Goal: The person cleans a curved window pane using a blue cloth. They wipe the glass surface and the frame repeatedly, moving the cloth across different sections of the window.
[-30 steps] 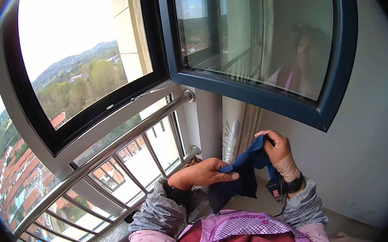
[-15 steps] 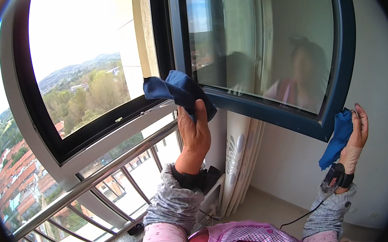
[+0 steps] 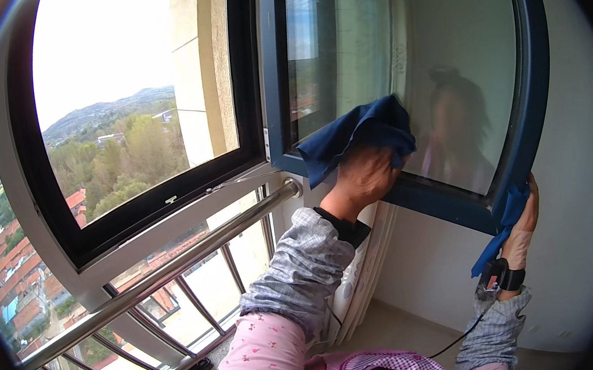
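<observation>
Grip: left hand [image 3: 367, 176] under dark blue cloth [image 3: 369, 124], 2 o'clock, over window sash [image 3: 448, 202]; fingers hidden, closure can't tell. Right hand [image 3: 527, 211] at its lower corner, 3 o'clock, with second blue cloth [image 3: 515, 205]; pinch unclear. Probably best: cloth flat, pressure even, sash steadied. No containers visible.

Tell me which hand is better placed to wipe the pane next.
Likely the left hand: it holds a blue cloth in front of the glass pane, whereas the right hand, with another cloth, is at the lower outer frame corner.
</observation>
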The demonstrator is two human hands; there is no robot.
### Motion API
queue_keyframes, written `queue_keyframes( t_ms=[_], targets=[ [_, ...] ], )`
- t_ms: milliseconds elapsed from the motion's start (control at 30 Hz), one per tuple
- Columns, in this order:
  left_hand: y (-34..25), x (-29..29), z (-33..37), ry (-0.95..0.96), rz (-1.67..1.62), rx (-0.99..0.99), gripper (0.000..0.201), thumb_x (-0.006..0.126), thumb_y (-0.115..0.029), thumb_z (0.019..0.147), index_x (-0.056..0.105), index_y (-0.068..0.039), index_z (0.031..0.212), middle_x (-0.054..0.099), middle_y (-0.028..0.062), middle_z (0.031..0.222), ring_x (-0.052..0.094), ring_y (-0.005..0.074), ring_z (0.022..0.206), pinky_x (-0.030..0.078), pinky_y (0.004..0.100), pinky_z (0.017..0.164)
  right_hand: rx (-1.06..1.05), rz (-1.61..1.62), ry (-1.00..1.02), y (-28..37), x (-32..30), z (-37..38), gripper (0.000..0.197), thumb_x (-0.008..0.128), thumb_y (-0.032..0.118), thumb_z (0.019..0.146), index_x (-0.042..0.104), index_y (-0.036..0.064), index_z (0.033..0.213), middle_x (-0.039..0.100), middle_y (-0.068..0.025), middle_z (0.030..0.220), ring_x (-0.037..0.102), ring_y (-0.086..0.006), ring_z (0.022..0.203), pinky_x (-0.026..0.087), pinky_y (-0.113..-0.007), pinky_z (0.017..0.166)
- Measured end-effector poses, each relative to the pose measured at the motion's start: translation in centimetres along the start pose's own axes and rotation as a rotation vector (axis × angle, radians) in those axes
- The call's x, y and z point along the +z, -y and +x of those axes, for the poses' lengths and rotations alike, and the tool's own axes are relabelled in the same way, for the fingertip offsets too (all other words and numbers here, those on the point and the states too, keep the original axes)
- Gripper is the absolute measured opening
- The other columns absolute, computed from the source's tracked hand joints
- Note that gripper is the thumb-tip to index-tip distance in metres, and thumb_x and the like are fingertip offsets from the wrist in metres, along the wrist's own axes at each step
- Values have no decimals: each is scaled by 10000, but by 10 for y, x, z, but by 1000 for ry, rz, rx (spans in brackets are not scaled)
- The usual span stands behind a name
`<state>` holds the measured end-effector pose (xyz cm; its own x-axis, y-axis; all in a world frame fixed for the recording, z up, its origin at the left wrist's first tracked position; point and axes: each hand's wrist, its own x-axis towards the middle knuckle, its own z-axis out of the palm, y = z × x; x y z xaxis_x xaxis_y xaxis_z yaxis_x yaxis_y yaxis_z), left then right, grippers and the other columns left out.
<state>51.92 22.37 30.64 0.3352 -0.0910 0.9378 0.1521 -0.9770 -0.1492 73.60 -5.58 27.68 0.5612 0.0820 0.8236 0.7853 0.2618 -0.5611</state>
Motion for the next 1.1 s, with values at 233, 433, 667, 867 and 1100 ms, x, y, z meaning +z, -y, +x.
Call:
queue_keyframes(
  t_ms=[233, 433, 667, 867, 1100],
  targets=[
    [-12, -21, 0, 28, 165, -388, 554, 597, -386, 950, 553, 90, 1231, 545, 279, 1254, 466, 446, 1229, 288, 555, 1110, 9, 1, -47, -8, 2, 2, 672, 271, 599, 1032, 477, 143, 1482, 495, -120, 1476, 487, -316, 1340, 420, -456, 1106],
    [8, -29, -2, -76, -75, -91, 431, 613, -272, 967, 567, -107, 1363, 480, 238, 1446, 425, 425, 1363, 304, 484, 1161, -50, -69, -44, -11, 1, 2, 666, 270, 586, 1043, 480, 126, 1477, 502, -137, 1461, 497, -322, 1327, 420, -454, 1106],
    [-25, 0, 24, -87, 185, -112, 630, 571, -406, 972, 516, 135, 1289, 451, 314, 1402, 374, 502, 1352, 169, 541, 1217, -246, -164, -24, -10, -1, 2, 809, 171, 660, 1036, 447, 49, 1489, 498, -178, 1463, 494, -312, 1341, 359, -412, 1152],
    [-13, -18, 37, -365, 40, 221, 498, 706, -129, 857, 596, 33, 1314, 573, 240, 1351, 548, 418, 1263, 399, 491, 1103, -99, -37, -8, 10, 8, -3, 964, 176, 804, 927, 430, 71, 1499, 478, -174, 1482, 479, -326, 1354, 366, -424, 1148],
    [-15, -24, 29, -59, 77, -99, 605, 597, -345, 947, 475, 8, 1423, 446, 260, 1464, 297, 472, 1443, 151, 557, 1226, -116, -47, -24, 7, 7, -1, 1217, 139, 987, 754, 420, 75, 1509, 465, -187, 1492, 464, -337, 1373, 365, -438, 1156]
  ],
)
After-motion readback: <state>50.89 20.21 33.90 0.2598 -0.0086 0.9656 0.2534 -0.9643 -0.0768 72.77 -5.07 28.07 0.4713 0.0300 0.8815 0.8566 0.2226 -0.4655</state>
